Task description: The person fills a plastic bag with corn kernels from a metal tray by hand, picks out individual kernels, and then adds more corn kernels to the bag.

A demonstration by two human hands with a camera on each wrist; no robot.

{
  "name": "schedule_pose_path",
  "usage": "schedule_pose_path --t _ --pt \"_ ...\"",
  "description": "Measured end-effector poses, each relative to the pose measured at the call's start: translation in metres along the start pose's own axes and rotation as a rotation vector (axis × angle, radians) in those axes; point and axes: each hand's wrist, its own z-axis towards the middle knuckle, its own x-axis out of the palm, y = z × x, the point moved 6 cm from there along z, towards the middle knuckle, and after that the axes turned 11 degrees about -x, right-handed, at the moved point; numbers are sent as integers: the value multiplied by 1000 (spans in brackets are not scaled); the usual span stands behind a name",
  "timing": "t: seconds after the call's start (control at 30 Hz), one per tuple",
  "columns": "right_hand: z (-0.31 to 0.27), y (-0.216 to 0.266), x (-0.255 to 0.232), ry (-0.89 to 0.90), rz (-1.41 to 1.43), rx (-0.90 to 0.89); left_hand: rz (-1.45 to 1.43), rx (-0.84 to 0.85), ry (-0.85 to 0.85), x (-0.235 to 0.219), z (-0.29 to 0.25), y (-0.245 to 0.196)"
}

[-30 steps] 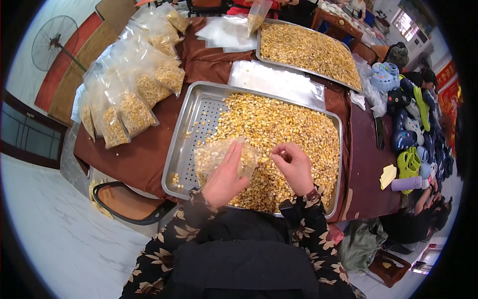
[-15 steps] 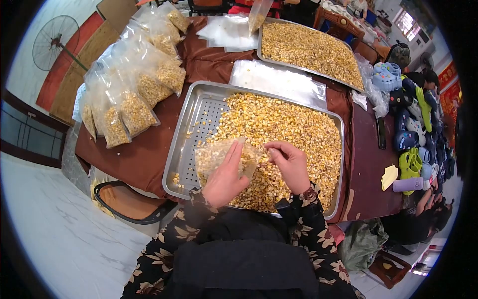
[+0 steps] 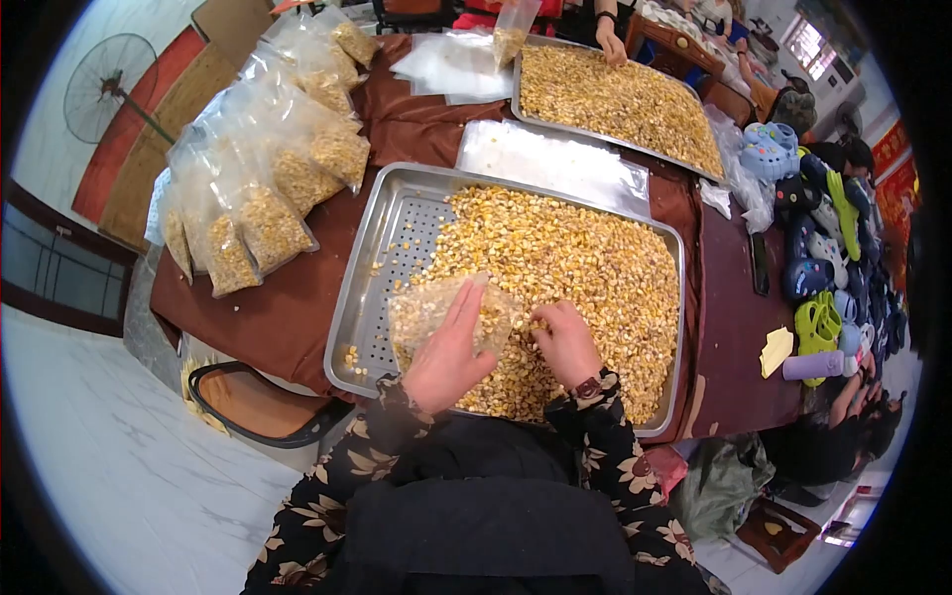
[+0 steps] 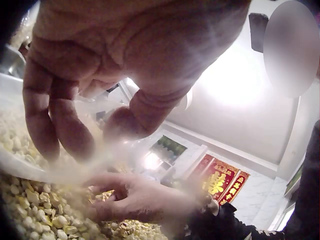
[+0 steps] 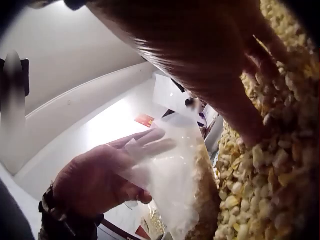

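A metal tray (image 3: 349,288) with a perforated bottom lies in front of me, heaped with yellow and pale corn kernels (image 3: 575,243). On its left part rests a clear plastic bag (image 3: 412,312) partly filled with kernels. My left hand (image 3: 448,355) holds this bag by its mouth, thumb to one side and fingers to the other. To its right, my right hand (image 3: 568,347) reaches down into the heap. The right wrist view shows its fingertips (image 5: 255,134) among the kernels, spread apart, beside the bag's side.
Filled bags (image 3: 273,218) stand at the left. Flat empty bags (image 3: 550,164) lie behind the tray, before a second corn tray (image 3: 615,94), where another person's hand (image 3: 609,42) reaches in. A phone (image 3: 759,266), a purple bottle (image 3: 813,366) and rubber clogs (image 3: 816,322) are at the right.
My right hand has dropped from beside the bag's mouth down into the kernels. The left hand and bag have stayed put. Another person's hand has appeared over the far tray.
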Motion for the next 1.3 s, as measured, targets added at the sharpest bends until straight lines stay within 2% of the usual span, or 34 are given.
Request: schedule_pose_path --t 0.07,0.13,0.3,0.43,0.5,0.53,0.67,0.73,0.87,0.93,0.97,1.07,1.13,1.23,1.3 --pt "0 -10 1 -50 30 -17 14 9 -15 -1 -1 0" --pt "-1 -9 -10 -207 132 -87 -18 -42 29 -1 -2 0" --pt "5 25 -38 -211 300 -25 -20 -55 37 1 -2 -3" --pt "11 60 -42 -213 406 -108 10 -26 1 0 -2 -1" --pt "13 75 -38 -146 494 -202 -2 -39 14 0 -2 0" --pt "14 76 -33 -89 481 -222 -16 -53 30 0 -2 1" --pt "16 69 -32 -91 557 -172 -15 -60 31 1 -2 4" --pt "15 48 -39 -153 495 -135 5 9 -12 1 -1 4" --pt "6 -5 -44 -157 388 -24 -2 -40 10 -1 -1 -1" --pt "-2 -30 -41 -116 13 -4 -12 -33 16 -1 -2 -1" --pt "-7 -37 -37 -116 13 -3 -12 -33 17 0 -1 0" --pt "-18 -41 -31 -106 -101 30 10 -10 3 1 -1 0" --pt "-21 -21 -26 -27 -126 27 2 24 -18 0 -1 -2" --pt "-22 -3 -18 -5 -73 35 -2 0 -6 3 0 1" --pt "-20 -9 -8 -23 -52 10 -6 -11 6 1 -1 -2"
